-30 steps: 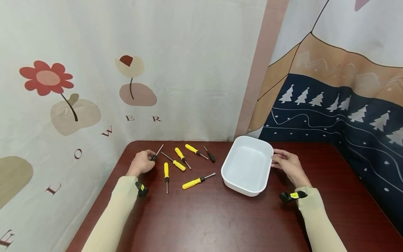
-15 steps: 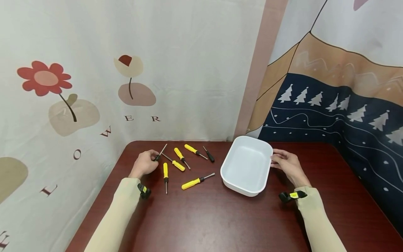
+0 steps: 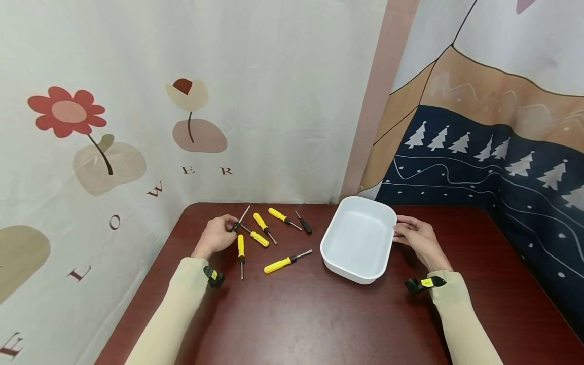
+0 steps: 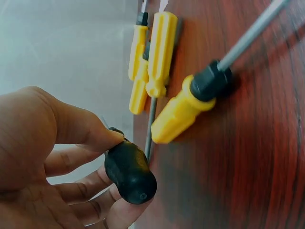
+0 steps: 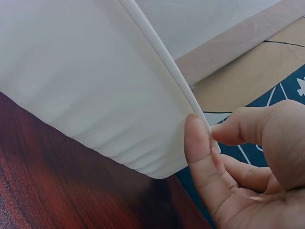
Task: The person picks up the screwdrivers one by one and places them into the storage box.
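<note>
In the left wrist view, a small screwdriver with a black handle [image 4: 131, 171] is pinched between the thumb and fingers of my left hand [image 3: 217, 234]. Its shaft points up and away in the head view. Just right of that hand lie several yellow-handled screwdrivers, the nearest being an upright one [image 3: 241, 248] and a slanted one [image 3: 259, 239]. My right hand [image 3: 418, 240] pinches the right rim of a white rectangular tub [image 3: 391, 228]. From the right wrist, the tub's outer wall [image 5: 95, 95] shows, with thumb and fingers on either side of the rim.
Farther right on the dark red-brown table [image 3: 301, 319] lie another black-handled screwdriver [image 3: 304, 224] and a yellow one with its tip toward the tub [image 3: 279, 265]. Two more yellow screwdrivers lie near the back edge. A printed curtain [image 3: 283, 126] hangs behind the table.
My left hand has moved right, carrying the black-handled screwdriver closer to the yellow ones. My right hand and the tub have stayed in place.
</note>
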Tool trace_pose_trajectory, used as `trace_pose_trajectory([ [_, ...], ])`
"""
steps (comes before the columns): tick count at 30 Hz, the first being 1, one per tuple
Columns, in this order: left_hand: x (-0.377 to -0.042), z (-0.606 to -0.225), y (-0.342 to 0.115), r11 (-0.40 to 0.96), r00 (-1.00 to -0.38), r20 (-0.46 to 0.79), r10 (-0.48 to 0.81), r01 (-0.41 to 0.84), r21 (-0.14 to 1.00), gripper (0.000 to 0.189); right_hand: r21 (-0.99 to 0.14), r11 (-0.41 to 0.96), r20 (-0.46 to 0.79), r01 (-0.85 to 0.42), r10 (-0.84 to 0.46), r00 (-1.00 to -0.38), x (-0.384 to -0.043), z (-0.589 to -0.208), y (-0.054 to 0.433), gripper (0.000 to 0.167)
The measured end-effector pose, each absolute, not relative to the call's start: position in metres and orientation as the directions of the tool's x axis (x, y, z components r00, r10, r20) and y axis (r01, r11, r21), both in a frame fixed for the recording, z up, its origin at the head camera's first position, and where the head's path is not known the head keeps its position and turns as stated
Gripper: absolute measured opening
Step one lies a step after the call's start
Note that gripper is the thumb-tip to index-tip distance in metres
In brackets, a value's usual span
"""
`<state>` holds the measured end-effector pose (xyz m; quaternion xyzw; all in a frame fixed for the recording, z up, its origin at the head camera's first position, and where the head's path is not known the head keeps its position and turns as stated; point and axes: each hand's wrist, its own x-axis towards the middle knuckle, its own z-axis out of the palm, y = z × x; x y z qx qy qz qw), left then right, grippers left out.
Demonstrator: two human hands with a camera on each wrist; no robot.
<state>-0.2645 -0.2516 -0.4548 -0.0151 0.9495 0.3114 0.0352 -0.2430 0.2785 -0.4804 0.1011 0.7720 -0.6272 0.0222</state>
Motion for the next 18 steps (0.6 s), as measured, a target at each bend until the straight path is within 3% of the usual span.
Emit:
trace_pose_trajectory([
  [18, -0.264, -0.449, -0.23, 0.761, -0.997, -0.073, 0.04, -0.017, 0.648, 0.042, -0.966, 0.174, -0.172, 0.192, 0.126, -0.977, -0.243, -0.481, 0.278, 0.054],
])
